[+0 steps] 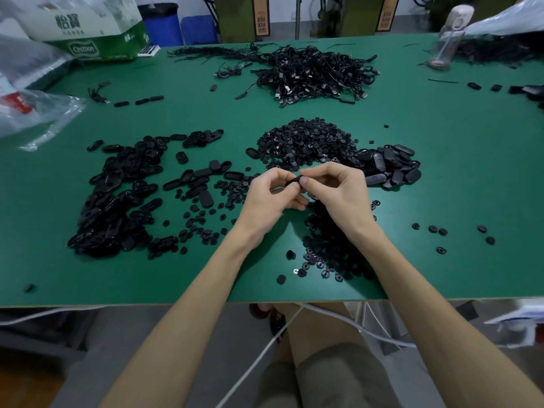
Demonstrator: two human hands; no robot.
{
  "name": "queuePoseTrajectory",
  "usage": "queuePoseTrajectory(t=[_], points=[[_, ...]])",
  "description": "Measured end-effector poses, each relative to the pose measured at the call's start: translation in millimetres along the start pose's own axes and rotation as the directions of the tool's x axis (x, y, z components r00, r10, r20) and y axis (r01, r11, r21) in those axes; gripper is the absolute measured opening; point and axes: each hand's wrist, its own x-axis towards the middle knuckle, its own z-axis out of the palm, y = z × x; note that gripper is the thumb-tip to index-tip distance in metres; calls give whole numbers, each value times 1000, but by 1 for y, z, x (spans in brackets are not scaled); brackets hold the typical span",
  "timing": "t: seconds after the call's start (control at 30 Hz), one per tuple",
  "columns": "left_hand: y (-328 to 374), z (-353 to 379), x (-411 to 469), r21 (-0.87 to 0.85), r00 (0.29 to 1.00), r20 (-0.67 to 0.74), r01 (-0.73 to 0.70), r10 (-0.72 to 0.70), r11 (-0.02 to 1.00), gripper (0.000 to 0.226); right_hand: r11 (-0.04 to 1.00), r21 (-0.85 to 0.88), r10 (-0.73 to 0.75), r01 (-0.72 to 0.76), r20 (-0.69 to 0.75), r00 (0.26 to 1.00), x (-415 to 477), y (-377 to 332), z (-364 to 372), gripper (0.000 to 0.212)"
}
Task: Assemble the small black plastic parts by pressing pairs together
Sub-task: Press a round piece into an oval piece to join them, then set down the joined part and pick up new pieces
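Hands, two, bare: left hand [272, 195] and right hand [335, 192] met fingertip to fingertip above the table, both pinching one black part [294, 181] between curled fingers and thumbs. Item held: small, matt black, oblong plastic piece, mostly covered by the fingertips; whether it was one piece or a joined pair could not be told. Long axis ran across the body from left hand to right, the right end tilted slightly up and away. Position: in the air over the near-centre of the green table [441, 178], just in front of the round-part heap [306, 139], a dense mound of tiny black discs. Adjoining that mound on the right: a right oval heap [391, 166] of glossy black oval shells. To the left of the hands: a left oval heap [117, 195], larger and looser, its ovals and small discs scattered toward the left wrist. Under and beside the right forearm: a near disc scatter [332, 245], with a few strays well apart to the right. Farther back, centre: a cable heap [315, 72] of tangled black leads with plugs. Far right: a clear water bottle [450, 33], upright. Far left: a green-and-white carton [97, 28] and a crumpled plastic bag [35, 107]. Below the table edge: a white cord [265, 348] crossing the person's lap.
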Motion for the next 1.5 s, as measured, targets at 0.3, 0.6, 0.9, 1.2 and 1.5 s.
queuePoseTrajectory(t=[0.3,0.6,0.9,1.2,1.5], points=[[-1,-1,0,85,998,-50,-34,38,996,9,1000,-21,-2,2,17,1000,-3,-2,3,8],[1,-4,-2,10,999,-26,-29,29,1000,6,999,7,-53,53,22,998,-1,-1,0,18],[3,-1,-3,-7,999,-48,-23,22,1000,14,998,-47,-31,32,17,999,-1,-3,0,28],[20,-30,-11,564,976,-127,-76,178,822,26,977,29,199,-211,-480,855,11,4,-21,53],[30,-142,3,920,939,-343,332,21,208,25,964,79,264,-253,-392,881,10,2,-16,86]])
